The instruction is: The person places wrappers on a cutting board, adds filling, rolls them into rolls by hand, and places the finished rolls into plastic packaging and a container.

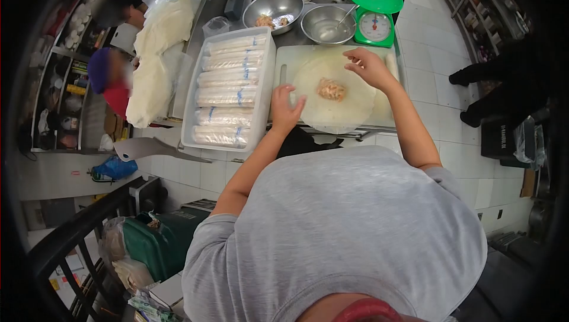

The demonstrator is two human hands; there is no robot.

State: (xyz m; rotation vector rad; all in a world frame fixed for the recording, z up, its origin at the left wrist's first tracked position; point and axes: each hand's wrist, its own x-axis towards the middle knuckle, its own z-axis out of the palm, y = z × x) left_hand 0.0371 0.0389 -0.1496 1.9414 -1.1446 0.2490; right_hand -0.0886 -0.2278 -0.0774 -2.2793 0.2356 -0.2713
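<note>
Flanking mixture point(331, 89), left hand point(287, 110) and right hand point(373, 69) have fingers point(355, 53) empty; box point(265, 93) contains rolls point(226, 95), larger bowl point(293, 5) more.

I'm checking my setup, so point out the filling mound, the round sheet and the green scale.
Filling mound point(331, 89), head view: middle of its top.
Round sheet point(332, 118), head view: bare area.
Green scale point(375, 26), head view: dial face.

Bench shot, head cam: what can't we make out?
All in the head view:
Scale: dial reading too small.
Wrapped rolls: blue lettering too small, blurred.
Translucent sheet: patch under the filling, hidden by the filling.
Dark-clothed legs at right: that person's upper body, lost in the dark rim.
</note>
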